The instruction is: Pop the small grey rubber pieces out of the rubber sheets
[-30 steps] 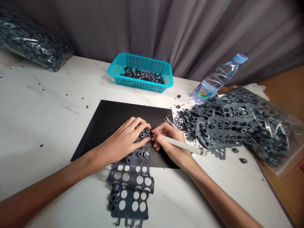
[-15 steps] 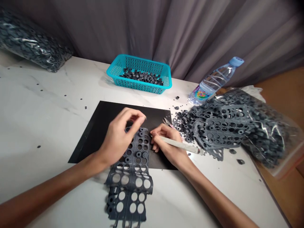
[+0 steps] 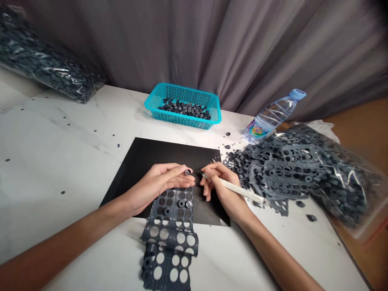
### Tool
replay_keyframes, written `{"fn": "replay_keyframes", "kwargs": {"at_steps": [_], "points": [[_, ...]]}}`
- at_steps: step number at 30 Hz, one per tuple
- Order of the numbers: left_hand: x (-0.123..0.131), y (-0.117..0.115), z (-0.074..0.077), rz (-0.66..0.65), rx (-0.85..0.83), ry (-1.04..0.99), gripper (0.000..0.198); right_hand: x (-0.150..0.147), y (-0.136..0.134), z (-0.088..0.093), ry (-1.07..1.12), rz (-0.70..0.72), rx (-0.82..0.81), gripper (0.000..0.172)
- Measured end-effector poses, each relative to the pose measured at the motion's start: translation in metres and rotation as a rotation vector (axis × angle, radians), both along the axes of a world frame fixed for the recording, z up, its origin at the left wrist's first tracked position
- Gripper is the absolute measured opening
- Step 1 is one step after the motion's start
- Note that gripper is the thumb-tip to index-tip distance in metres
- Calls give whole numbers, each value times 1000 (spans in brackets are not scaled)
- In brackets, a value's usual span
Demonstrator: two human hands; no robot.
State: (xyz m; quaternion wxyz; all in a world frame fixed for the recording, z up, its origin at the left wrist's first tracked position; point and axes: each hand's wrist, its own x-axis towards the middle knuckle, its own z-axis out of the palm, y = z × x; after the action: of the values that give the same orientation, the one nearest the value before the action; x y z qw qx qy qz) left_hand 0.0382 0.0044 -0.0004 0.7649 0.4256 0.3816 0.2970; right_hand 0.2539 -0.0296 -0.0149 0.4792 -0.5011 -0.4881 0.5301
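Ring (image 3: 188, 172) pinched in left hand (image 3: 163, 178), over the far end of the holed sheet (image 3: 172, 236). Sheet runs off the black mat (image 3: 157, 155) onto the white surface (image 3: 75, 169). Right hand (image 3: 224, 182) grips a pale tool (image 3: 242, 190), tip toward ring, apart from it. Beyond mat: blue basket (image 3: 182, 122), small dark pieces inside. Rightward: bottle (image 3: 269, 119), full bag (image 3: 342, 186).
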Motion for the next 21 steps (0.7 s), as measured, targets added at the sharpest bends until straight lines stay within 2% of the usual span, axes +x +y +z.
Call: {"fn": "replay_keyframes", "kwargs": {"at_steps": [15, 18, 19, 21], "points": [[-3, 1, -1, -51, -29, 5, 42, -1, 0, 0, -37, 65, -6, 34], [1, 17, 15, -49, 57, -20, 38, 0, 0, 0, -42, 75, -4, 33], [5, 29, 24, -26, 132, -30, 35, 0, -1, -1, -44, 76, -8, 34], [18, 63, 44, 61, 393, -18, 32, 0, -1, -1, -45, 75, -13, 34]]}}
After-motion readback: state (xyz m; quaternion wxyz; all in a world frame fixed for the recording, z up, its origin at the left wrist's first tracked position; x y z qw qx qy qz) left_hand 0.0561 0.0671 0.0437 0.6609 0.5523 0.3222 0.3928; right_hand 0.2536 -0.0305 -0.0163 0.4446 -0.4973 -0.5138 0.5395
